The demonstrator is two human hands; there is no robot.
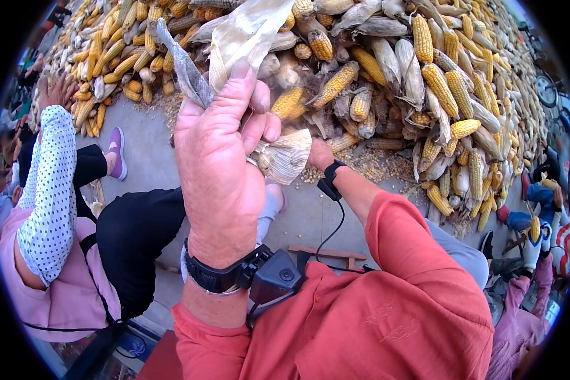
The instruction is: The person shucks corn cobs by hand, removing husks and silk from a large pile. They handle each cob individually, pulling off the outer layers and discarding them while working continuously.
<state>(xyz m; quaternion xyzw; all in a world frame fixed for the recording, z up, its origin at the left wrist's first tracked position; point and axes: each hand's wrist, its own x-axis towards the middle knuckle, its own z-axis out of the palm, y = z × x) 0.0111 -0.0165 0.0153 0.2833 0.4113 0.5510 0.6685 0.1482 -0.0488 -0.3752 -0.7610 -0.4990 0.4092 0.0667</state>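
Note:
Raised close to my face, my left hand [221, 166] pinches dry corn husks. A pale, papery husk [244, 40] and a narrow grey one [183, 66] stick up past the thumb. From under the curled fingers fans out a torn husk base [287, 156]. My right hand [320, 154] reaches low to the foot of the corn heap. Its fingers are hidden behind the husk base, so what it touches cannot be seen. Just beyond it lie yellow corn ears [342, 142], and another ear [336, 84] with frayed silk rests higher up.
A large heap of corn ears [437, 85], some still in husks, curves across the front. Loose kernels [380, 168] litter the concrete floor [142, 161]. A person in spotted sleeves [50, 190] sits close on the left. Another, gloved, holds an ear [535, 229] at right.

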